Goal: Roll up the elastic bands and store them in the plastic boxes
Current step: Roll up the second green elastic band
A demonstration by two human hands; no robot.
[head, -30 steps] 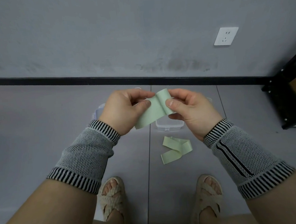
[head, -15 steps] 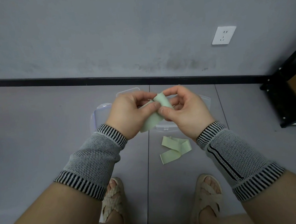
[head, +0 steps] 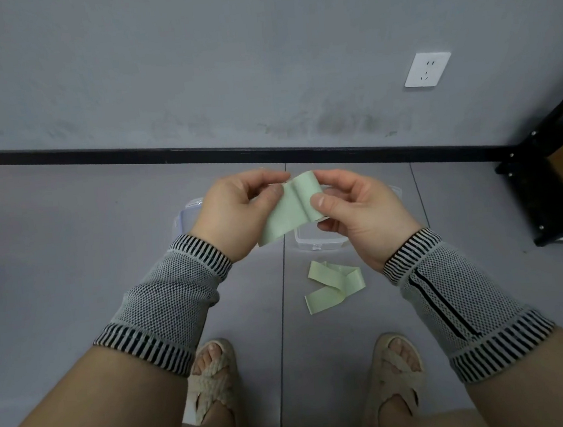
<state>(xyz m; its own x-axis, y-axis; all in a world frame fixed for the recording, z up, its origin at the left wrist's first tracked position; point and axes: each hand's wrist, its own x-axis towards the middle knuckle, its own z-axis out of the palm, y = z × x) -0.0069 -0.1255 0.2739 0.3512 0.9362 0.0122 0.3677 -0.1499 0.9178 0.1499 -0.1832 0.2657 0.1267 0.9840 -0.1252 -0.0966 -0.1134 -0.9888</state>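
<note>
Both hands hold one pale green band [head: 290,209] in the air above the grey floor [head: 70,251], and everything else can be placed from that band. The left hand [head: 239,214] pinches its left part, thumb tip pressed on the front face and the other fingers curled behind. The right hand [head: 359,212] pinches its right part, thumb flat on the front near the right edge and the other fingers curled behind it. Between the two thumbs the band shows a vertical crease, and its lower end hangs down and to the left, free of both hands. Directly behind the band, on the floor, lie clear plastic boxes: one box [head: 320,242] shows below the right hand, and the corner of another [head: 184,215] shows left of the left hand; how they sit together is hidden by the hands. Below the band and slightly right, a second green band [head: 335,284] lies loosely folded on the floor, just in front of the nearer box and apart from it. Both wrists wear grey knitted sleeves with striped cuffs. Far below the band, two feet in woven sandals stand on the floor. Above and right of the band, a white socket [head: 427,69] sits on the wall, and to the far right stands a black rack [head: 546,188].
</note>
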